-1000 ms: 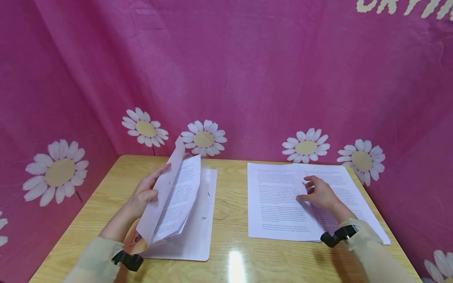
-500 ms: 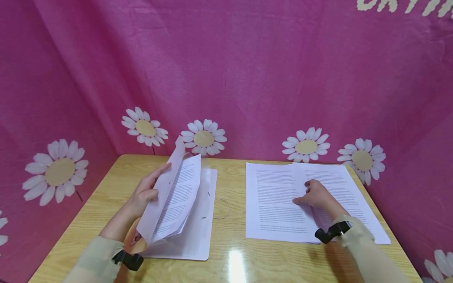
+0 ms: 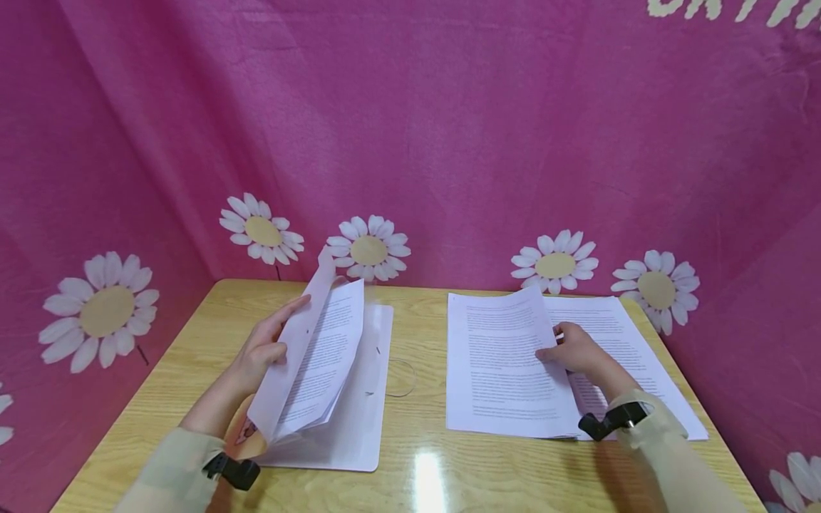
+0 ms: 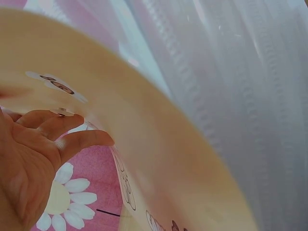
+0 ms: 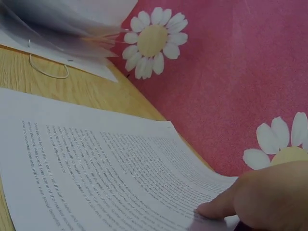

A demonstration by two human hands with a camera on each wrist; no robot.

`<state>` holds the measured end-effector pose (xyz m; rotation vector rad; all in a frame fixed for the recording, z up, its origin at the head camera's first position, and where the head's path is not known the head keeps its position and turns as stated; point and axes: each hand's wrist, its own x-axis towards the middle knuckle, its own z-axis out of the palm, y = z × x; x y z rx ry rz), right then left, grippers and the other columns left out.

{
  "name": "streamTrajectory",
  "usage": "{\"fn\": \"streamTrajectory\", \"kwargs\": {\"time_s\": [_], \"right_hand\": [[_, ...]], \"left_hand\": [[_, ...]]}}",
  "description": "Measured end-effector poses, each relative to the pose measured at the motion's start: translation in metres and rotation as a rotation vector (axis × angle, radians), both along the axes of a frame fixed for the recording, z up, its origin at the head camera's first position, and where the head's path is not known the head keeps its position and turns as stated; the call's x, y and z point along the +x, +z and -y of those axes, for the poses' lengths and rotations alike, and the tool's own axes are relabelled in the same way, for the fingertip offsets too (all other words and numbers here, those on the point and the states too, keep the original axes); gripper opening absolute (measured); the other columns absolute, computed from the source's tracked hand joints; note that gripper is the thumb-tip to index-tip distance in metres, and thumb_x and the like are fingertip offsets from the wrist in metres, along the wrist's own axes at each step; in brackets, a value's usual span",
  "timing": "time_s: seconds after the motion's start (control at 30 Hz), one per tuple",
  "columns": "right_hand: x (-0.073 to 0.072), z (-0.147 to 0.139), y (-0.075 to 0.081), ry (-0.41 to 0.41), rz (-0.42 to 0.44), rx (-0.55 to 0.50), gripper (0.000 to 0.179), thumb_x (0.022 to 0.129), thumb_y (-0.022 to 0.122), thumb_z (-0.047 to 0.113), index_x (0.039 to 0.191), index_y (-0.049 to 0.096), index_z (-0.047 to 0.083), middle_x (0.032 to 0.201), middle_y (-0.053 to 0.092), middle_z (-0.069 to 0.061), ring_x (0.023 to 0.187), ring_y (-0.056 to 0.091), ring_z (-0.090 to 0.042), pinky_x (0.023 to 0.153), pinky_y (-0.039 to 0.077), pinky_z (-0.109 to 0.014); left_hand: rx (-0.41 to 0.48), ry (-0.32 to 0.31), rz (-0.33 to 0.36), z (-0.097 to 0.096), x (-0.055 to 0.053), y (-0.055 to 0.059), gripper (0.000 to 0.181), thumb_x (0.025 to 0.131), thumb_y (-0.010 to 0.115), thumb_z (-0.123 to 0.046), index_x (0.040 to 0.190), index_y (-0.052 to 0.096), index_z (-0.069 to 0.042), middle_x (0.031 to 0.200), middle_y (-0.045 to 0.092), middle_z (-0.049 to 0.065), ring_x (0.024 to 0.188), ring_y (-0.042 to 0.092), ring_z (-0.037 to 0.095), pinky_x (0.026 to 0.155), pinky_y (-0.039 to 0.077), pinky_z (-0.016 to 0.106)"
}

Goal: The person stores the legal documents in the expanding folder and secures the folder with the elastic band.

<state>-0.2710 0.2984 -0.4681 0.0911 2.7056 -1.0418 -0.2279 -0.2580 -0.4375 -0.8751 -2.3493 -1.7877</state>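
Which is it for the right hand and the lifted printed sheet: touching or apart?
Touching. The head view shows the right hand pinching the lifted sheet by its right edge, thumb on the printed face.

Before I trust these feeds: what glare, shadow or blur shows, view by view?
Head: bright glare on the table, shadow beside the right sleeve. Left wrist: the folder cover looks soft, its near edge blurred. Right wrist: nearest lines on the sheet legible, far ones smeared; right hand soft.
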Motion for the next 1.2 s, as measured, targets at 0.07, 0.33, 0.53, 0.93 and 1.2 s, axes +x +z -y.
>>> {"fn": "streamTrajectory", "kwargs": {"time_s": [0.07,0.33,0.53,0.93,1.2], "right_hand": [[0.002,-0.001,0.003,0.007,0.026,-0.051,0.064,0.092,0.075,0.015,0.137,0.041,-0.016,0.128,0.054,-0.038,0.108,0.06,-0.042,0.083,0.054,-0.048],[0.01,-0.007,-0.002,0.076,0.111,-0.361,0.097,0.094,0.071,0.003,0.165,0.006,-0.005,0.127,0.062,-0.032,0.094,0.069,-0.027,0.073,0.058,-0.043],[0.015,-0.008,-0.004,0.083,0.092,-0.444,0.097,0.095,0.07,0.003,0.168,0.007,0.002,0.125,0.064,-0.028,0.09,0.07,-0.025,0.072,0.058,-0.042],[0.023,-0.006,-0.002,0.099,0.021,-0.391,0.091,0.097,0.07,0.004,0.17,0.017,0.01,0.111,0.059,-0.02,0.081,0.065,-0.027,0.06,0.055,-0.037],[0.028,0.0,0.007,0.114,-0.015,-0.542,0.092,0.096,0.07,0.0,0.17,0.017,0.014,0.118,0.063,-0.027,0.083,0.07,-0.026,0.065,0.059,-0.041]], "left_hand": [[0.0,0.0,-0.004,0.0,0.0,0.0,0.093,0.068,0.044,-0.001,0.159,0.03,0.011,0.158,0.034,0.033,0.119,0.049,0.04,0.089,0.046,0.031],[0.016,-0.006,-0.014,-0.001,0.001,0.001,0.092,0.068,0.044,0.0,0.158,0.031,0.013,0.155,0.035,0.035,0.117,0.05,0.036,0.087,0.047,0.03],[0.044,-0.013,-0.029,-0.001,0.001,0.001,0.092,0.066,0.043,0.001,0.156,0.032,0.015,0.151,0.037,0.036,0.113,0.053,0.031,0.086,0.047,0.029],[0.076,-0.035,-0.023,0.001,0.0,0.002,0.09,0.069,0.041,0.001,0.157,0.032,0.014,0.147,0.039,0.036,0.109,0.055,0.033,0.08,0.05,0.03],[0.05,-0.03,0.013,0.003,-0.001,0.001,0.091,0.069,0.042,0.001,0.158,0.028,0.013,0.15,0.035,0.037,0.11,0.053,0.038,0.079,0.05,0.031]]}}
